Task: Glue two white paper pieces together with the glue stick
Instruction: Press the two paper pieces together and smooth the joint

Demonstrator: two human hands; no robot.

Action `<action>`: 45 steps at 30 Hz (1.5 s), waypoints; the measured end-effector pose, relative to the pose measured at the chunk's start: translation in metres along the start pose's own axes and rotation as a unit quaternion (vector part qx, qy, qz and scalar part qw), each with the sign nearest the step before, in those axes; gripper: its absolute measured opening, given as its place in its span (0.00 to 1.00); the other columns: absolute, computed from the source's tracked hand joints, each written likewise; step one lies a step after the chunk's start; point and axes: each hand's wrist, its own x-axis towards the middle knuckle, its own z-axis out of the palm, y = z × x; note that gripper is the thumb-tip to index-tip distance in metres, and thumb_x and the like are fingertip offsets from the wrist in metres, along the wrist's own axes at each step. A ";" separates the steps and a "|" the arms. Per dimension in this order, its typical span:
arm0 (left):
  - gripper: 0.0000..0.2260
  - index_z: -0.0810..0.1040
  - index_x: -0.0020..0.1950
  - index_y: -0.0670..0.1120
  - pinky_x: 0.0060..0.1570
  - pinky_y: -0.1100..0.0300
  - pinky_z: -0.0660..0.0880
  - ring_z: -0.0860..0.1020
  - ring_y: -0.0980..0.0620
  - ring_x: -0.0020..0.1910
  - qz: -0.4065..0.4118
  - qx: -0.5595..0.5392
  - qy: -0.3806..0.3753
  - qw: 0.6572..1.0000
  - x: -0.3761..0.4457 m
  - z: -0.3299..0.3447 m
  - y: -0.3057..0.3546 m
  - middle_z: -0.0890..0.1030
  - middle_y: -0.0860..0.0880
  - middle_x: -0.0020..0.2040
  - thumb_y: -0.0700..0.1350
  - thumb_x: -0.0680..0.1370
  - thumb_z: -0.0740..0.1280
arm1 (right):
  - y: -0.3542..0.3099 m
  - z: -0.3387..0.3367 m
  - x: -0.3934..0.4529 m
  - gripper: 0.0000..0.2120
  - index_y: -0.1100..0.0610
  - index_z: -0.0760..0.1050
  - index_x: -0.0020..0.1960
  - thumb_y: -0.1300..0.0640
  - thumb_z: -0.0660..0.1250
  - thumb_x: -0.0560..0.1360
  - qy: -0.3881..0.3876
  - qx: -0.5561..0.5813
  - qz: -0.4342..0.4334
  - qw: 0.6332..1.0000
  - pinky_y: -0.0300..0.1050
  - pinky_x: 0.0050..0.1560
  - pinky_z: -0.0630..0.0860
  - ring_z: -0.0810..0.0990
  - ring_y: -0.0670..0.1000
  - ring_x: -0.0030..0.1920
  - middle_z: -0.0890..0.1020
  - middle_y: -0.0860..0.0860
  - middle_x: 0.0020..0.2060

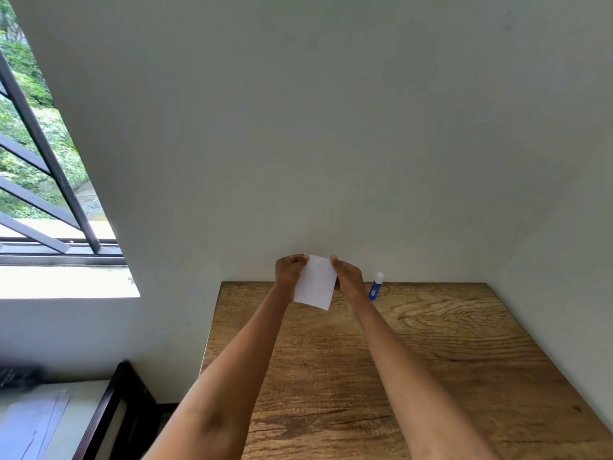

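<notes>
A white paper (315, 283) hangs in the air above the far edge of the wooden table (414, 360), held upright near the wall. My left hand (289, 270) pinches its upper left edge and my right hand (346, 275) pinches its upper right edge. Whether it is a single sheet or two pieces lying on each other cannot be told. A blue glue stick (375, 286) with a white cap stands upright on the table by the wall, just right of my right hand and apart from it.
A plain white wall rises right behind the table. A window with dark bars (49, 167) is at the left. Below it stands a dark-framed piece of furniture (109, 410) with papers (33, 423) beside it.
</notes>
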 end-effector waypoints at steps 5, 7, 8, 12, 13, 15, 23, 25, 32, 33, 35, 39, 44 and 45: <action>0.08 0.79 0.46 0.40 0.44 0.49 0.79 0.78 0.44 0.42 0.015 0.010 -0.002 1.000 -0.007 0.000 -0.005 0.81 0.43 0.45 0.45 0.75 0.69 | 0.006 0.005 0.000 0.14 0.68 0.75 0.46 0.56 0.61 0.79 0.038 -0.018 -0.010 0.999 0.41 0.35 0.68 0.73 0.52 0.40 0.76 0.57 0.40; 0.07 0.79 0.45 0.41 0.35 0.57 0.77 0.79 0.49 0.38 0.016 0.022 -0.027 0.999 -0.010 -0.004 -0.011 0.81 0.45 0.42 0.45 0.75 0.70 | 0.006 0.005 0.001 0.15 0.62 0.73 0.40 0.54 0.58 0.80 0.078 0.005 0.007 0.997 0.41 0.33 0.64 0.70 0.49 0.35 0.73 0.55 0.35; 0.07 0.79 0.45 0.41 0.32 0.60 0.75 0.78 0.51 0.36 0.013 0.040 -0.038 0.998 -0.012 -0.006 -0.015 0.80 0.46 0.40 0.45 0.75 0.69 | 0.006 0.005 0.001 0.16 0.60 0.69 0.36 0.53 0.58 0.80 0.102 0.014 0.013 0.995 0.41 0.32 0.62 0.68 0.48 0.32 0.71 0.53 0.32; 0.09 0.78 0.40 0.43 0.27 0.61 0.70 0.75 0.52 0.31 0.017 0.123 -0.039 0.991 -0.014 -0.008 -0.030 0.78 0.47 0.35 0.46 0.77 0.67 | 0.010 0.002 -0.006 0.09 0.60 0.74 0.42 0.55 0.63 0.78 0.079 -0.003 0.011 0.997 0.41 0.33 0.69 0.75 0.51 0.38 0.77 0.53 0.37; 0.09 0.77 0.39 0.43 0.28 0.60 0.69 0.74 0.51 0.31 0.021 0.129 -0.023 0.991 -0.014 -0.008 -0.032 0.78 0.47 0.34 0.46 0.77 0.66 | 0.013 0.004 -0.010 0.09 0.62 0.76 0.51 0.56 0.66 0.76 0.036 -0.010 0.017 0.999 0.43 0.38 0.75 0.78 0.53 0.44 0.79 0.54 0.43; 0.09 0.78 0.41 0.43 0.32 0.56 0.70 0.76 0.49 0.33 0.037 0.148 0.008 0.988 -0.015 -0.007 -0.035 0.79 0.45 0.36 0.47 0.77 0.65 | 0.023 0.007 -0.016 0.17 0.63 0.74 0.60 0.60 0.70 0.73 -0.016 -0.012 0.040 0.999 0.48 0.47 0.77 0.79 0.56 0.52 0.79 0.55 0.50; 0.10 0.78 0.44 0.43 0.38 0.53 0.75 0.80 0.47 0.40 0.082 0.226 0.058 0.969 -0.023 -0.005 -0.052 0.82 0.45 0.42 0.49 0.79 0.63 | 0.039 0.005 -0.027 0.11 0.59 0.73 0.50 0.53 0.57 0.80 0.060 0.017 0.095 0.994 0.38 0.26 0.71 0.76 0.48 0.35 0.77 0.53 0.38; 0.10 0.79 0.44 0.43 0.35 0.56 0.73 0.80 0.48 0.38 0.074 0.203 0.063 0.974 -0.024 -0.005 -0.055 0.82 0.46 0.40 0.49 0.78 0.63 | 0.044 0.003 -0.028 0.11 0.59 0.74 0.47 0.52 0.58 0.80 0.064 0.008 0.098 0.993 0.37 0.25 0.70 0.75 0.48 0.33 0.76 0.52 0.35; 0.12 0.81 0.46 0.38 0.38 0.57 0.68 0.77 0.47 0.38 0.065 0.213 -0.025 0.975 -0.016 -0.015 -0.054 0.82 0.41 0.40 0.45 0.79 0.63 | 0.058 -0.016 -0.027 0.06 0.59 0.76 0.45 0.55 0.67 0.75 0.070 0.006 0.094 0.993 0.36 0.27 0.66 0.70 0.46 0.30 0.74 0.50 0.31; 0.12 0.81 0.46 0.39 0.38 0.57 0.68 0.77 0.47 0.38 0.064 0.230 -0.042 0.970 -0.015 -0.018 -0.052 0.82 0.42 0.40 0.45 0.79 0.63 | 0.055 -0.020 -0.025 0.05 0.58 0.76 0.45 0.55 0.67 0.75 0.056 -0.006 0.091 0.994 0.36 0.27 0.66 0.70 0.46 0.29 0.74 0.50 0.31; 0.12 0.81 0.45 0.38 0.37 0.59 0.66 0.75 0.48 0.37 0.060 0.264 -0.079 0.959 -0.010 -0.021 -0.047 0.80 0.43 0.39 0.45 0.78 0.64 | 0.050 -0.028 -0.020 0.06 0.58 0.76 0.50 0.56 0.66 0.76 0.027 -0.050 0.086 0.995 0.36 0.29 0.66 0.70 0.46 0.31 0.75 0.49 0.33; 0.12 0.81 0.45 0.36 0.38 0.59 0.67 0.75 0.49 0.35 0.052 0.272 -0.131 0.952 -0.002 -0.019 -0.036 0.80 0.44 0.37 0.44 0.78 0.65 | 0.040 -0.038 -0.006 0.06 0.60 0.76 0.52 0.60 0.64 0.77 -0.014 -0.119 0.093 0.989 0.32 0.28 0.69 0.72 0.45 0.33 0.76 0.48 0.35; 0.06 0.79 0.48 0.41 0.20 0.65 0.71 0.74 0.53 0.24 -0.008 0.201 -0.087 0.976 0.000 -0.018 -0.038 0.78 0.45 0.32 0.43 0.77 0.67 | 0.048 -0.035 -0.001 0.09 0.67 0.76 0.51 0.61 0.65 0.76 0.053 -0.050 0.120 0.990 0.34 0.27 0.73 0.74 0.48 0.30 0.76 0.53 0.32; 0.05 0.78 0.49 0.41 0.20 0.65 0.73 0.76 0.54 0.24 -0.025 0.184 -0.077 0.980 -0.001 -0.018 -0.041 0.79 0.44 0.33 0.42 0.76 0.68 | 0.050 -0.032 0.000 0.09 0.67 0.76 0.52 0.61 0.65 0.76 0.069 -0.036 0.130 0.989 0.34 0.29 0.74 0.75 0.48 0.30 0.77 0.53 0.32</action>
